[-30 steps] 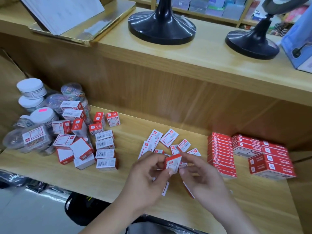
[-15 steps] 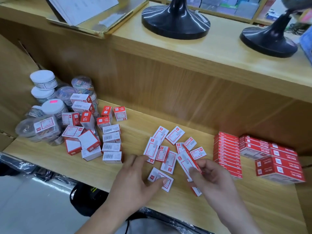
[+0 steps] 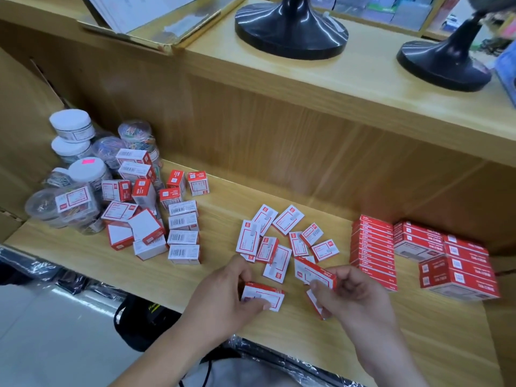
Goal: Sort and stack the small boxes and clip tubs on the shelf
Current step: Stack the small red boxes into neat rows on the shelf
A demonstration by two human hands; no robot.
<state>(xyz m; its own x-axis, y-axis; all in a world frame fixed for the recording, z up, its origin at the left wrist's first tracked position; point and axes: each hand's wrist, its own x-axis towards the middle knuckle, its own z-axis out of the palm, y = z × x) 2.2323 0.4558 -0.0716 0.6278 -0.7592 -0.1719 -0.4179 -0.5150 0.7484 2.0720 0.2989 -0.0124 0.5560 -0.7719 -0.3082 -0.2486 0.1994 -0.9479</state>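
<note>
The wooden shelf carries everything here. The biggest lot is the red stacks at the right end, squared up and touching each other. I'd guess that's the finished pile. The far left corner has the clip tubs bunched together, some on their sides. A jumble of chunkier boxes sits just beside them, and four of those are in a neat column, barcodes up, so sorting looks partly done there. Mid-shelf is a scatter of flat boxes, labels up, overlapping and pointing every which way.

Both hands are at the front edge. The left hand pinches a flat box between thumb and fingers across its short width. It sits low by the front edge, label up, long axis roughly along that edge. The right hand grasps a second box, thumb on the label and fingers curled behind. It looks lifted off the wood, and its long axis slants from back-left to front-right. A third box pokes out under that hand. My read is that holding them by the long sides keeps the faces free, so they can be lined up the same way round and stacked.
</note>
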